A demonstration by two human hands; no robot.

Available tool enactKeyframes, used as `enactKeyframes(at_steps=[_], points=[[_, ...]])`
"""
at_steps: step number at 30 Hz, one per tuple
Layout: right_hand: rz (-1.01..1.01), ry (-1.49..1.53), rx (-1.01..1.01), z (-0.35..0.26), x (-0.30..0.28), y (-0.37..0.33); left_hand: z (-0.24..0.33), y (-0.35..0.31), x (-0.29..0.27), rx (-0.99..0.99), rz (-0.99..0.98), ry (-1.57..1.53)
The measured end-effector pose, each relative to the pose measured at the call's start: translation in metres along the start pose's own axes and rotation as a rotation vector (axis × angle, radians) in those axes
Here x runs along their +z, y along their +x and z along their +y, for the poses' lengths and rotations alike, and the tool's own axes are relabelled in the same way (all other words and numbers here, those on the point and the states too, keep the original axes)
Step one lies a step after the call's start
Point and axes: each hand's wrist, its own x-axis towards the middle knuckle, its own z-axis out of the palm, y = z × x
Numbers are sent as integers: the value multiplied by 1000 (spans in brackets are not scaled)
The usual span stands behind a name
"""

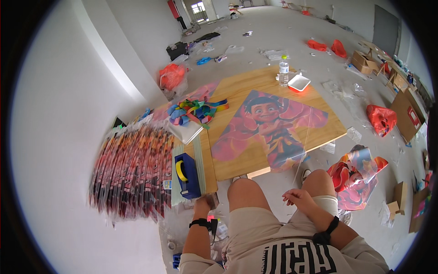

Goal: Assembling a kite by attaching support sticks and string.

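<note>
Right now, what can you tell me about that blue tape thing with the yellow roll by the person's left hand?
The blue tape dispenser is a chunky, boxy block that looks like plastic, with a yellow roll standing on edge in its top. It sits upright on a pale green mat at the near left corner of the wooden table. The left hand is just below it, very close; whether they touch cannot be told. A big stack of shiny printed packets lies to its left.
</note>
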Motion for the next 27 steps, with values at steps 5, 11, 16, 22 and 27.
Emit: enactKeyframes(at_steps=[5,11,16,22,27], points=[[-13,-1,1,12,0,4,-14,20,10,47,51,48],[-22,-3,15,2,5,2,-28,13,8,111,118,-24],[-19,10,-12,22,-2,6,-6,15,2,58,59,-3],[-12,44,-27,14,-1,5,-1,17,9,-82,132,17],[-79,-40,-60,24,1,16,-24,30,16,194,153,220]])
